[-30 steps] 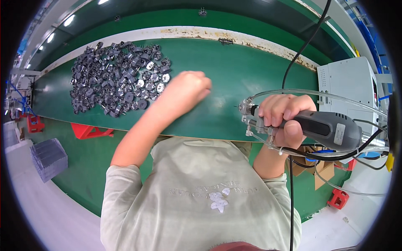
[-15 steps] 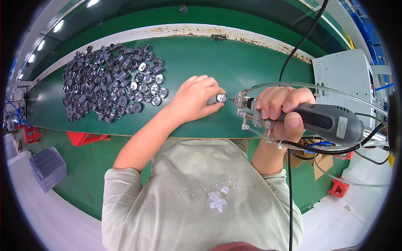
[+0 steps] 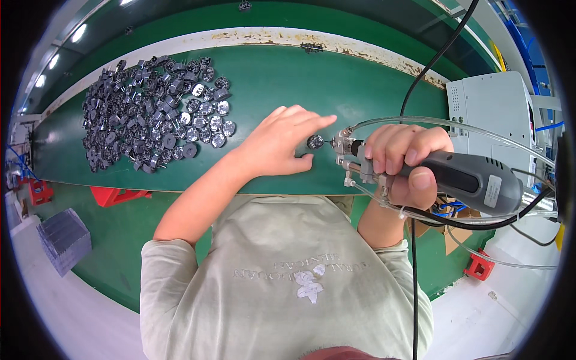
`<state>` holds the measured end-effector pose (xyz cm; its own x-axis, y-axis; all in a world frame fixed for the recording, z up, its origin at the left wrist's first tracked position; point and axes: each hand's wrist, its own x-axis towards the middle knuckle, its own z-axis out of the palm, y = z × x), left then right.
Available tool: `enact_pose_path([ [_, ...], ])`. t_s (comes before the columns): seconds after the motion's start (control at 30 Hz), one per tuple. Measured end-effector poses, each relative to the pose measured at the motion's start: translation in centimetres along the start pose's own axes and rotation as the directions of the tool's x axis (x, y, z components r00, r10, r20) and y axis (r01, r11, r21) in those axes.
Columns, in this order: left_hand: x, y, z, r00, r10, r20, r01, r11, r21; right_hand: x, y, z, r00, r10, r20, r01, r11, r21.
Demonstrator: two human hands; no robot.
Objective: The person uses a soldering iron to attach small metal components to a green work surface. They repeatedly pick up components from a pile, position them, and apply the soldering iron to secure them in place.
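Green tabletop [image 3: 264, 84], left hand [image 3: 277, 142] splayed beside round part [image 3: 315, 141], right hand [image 3: 410, 144] tight around tool [image 3: 453, 172]

Rows of tone-on-tone lettering [image 3: 303, 263] are running upside down across the front of the pale shirt [image 3: 258, 240], beside a white flower motif [image 3: 308, 290]. A white label [image 3: 492, 191] is sitting on the grey handheld tool [image 3: 450, 175], its print appearing too small to read.

Right grip [image 3: 403, 157] around grey tool [image 3: 474, 182], left grip [image 3: 276, 143] spread beside round part [image 3: 315, 141]
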<state>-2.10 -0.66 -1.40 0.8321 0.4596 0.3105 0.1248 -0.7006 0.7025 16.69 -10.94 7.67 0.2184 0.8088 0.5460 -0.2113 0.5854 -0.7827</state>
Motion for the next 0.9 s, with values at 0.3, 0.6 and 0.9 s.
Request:
enact_pose_path([
  [0.3, -0.1, -0.5, -0.1, 0.997, -0.055, 0.058, 0.058, 0.997, -0.050, 0.1, 0.6, 0.0, 0.998, 0.043, 0.039, -0.043, 0.999, -0.014],
  [0.6, -0.1, -0.5, 0.0, 0.997, -0.051, 0.055, 0.053, 0.998, -0.041, 0.2, 1.6, 0.6, 0.999, -0.007, -0.032, 0.007, 1.000, 0.000],
  [0.9, -0.2, -0.8, 0.1, 0.998, -0.027, 0.052, 0.029, 0.999, -0.032, 0.2, 0.7, 0.4, 0.999, 0.042, 0.031, -0.040, 0.998, -0.057],
])
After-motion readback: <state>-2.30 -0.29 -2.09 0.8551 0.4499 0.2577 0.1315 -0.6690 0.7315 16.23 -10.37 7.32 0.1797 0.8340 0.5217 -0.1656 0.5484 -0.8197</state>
